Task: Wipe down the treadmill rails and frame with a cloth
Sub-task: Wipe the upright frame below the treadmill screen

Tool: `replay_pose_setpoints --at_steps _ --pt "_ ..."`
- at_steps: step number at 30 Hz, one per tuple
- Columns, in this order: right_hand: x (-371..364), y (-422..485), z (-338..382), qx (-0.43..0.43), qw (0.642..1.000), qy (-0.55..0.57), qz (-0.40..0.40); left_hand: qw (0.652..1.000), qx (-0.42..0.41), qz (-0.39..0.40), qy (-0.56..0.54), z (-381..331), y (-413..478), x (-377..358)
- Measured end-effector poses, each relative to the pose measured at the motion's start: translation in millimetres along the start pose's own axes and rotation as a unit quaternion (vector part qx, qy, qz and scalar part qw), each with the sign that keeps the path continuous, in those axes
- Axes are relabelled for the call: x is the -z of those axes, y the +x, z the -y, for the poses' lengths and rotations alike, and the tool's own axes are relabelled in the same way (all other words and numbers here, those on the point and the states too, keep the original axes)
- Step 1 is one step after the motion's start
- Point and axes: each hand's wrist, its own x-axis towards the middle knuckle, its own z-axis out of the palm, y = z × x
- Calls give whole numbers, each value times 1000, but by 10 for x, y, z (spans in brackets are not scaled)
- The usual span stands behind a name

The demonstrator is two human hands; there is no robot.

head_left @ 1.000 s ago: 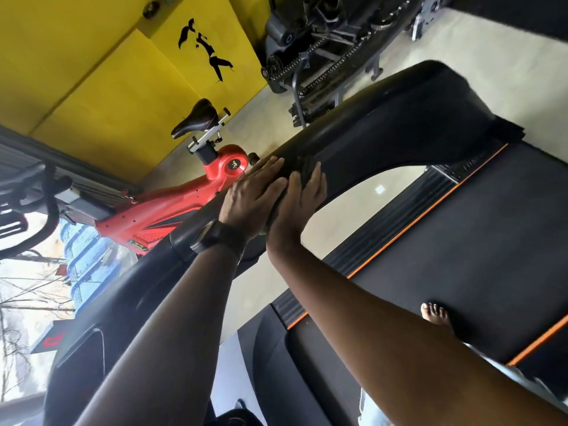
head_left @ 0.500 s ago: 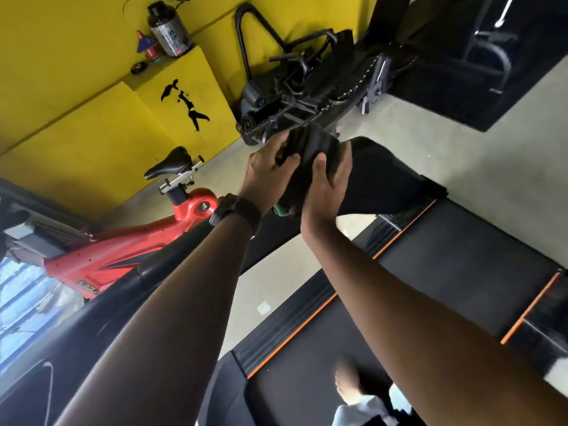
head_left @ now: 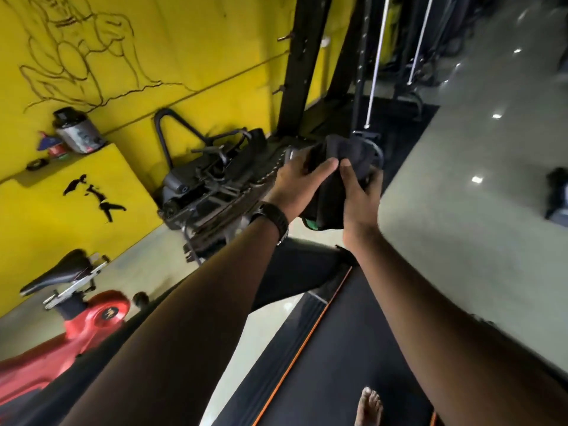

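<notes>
A dark cloth (head_left: 333, 186) with a small green tag is bunched up in the air in front of me. My left hand (head_left: 295, 179), with a black watch on its wrist, grips the cloth's left side. My right hand (head_left: 358, 195) grips its right side, thumb on top. Both hands are lifted clear of the treadmill. The black treadmill rail (head_left: 295, 269) slopes below my forearms, and the belt deck (head_left: 344, 364) with its orange stripe lies underneath.
A red exercise bike (head_left: 76, 321) with a black saddle stands at the left. A black machine (head_left: 212, 179) sits by the yellow wall. A tall black rack (head_left: 301, 63) rises behind the hands. My bare foot (head_left: 370, 407) rests on the belt. Glossy grey floor (head_left: 476, 179) spreads right.
Both hands lifted the cloth off the rail and raised it in front of me. The view swung up toward the wall and rack.
</notes>
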Motion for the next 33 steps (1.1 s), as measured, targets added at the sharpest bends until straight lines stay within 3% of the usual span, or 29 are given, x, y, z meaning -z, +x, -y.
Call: replay_pose_setpoints --at_steps 4,9,13,18,24,33 --pt "390 797 313 -15 999 -15 -32 999 -43 10 12 -115 687 -658" --pt "758 1872 740 -44 996 -72 9 996 -77 -2 -37 -315 1514 -1437" --pt "979 2670 1094 20 989 -145 27 991 -74 -1 -115 -468 2163 -1966" --pt "1182 3584 1368 96 984 -150 17 970 -42 8 -240 -640 2929 -2546" --pt "1135 4642 1204 129 983 -125 -33 963 -14 34 -268 -494 3866 -3210" --pt "933 6590 1068 113 985 -129 6 960 -58 17 -274 -108 5688 -3779"
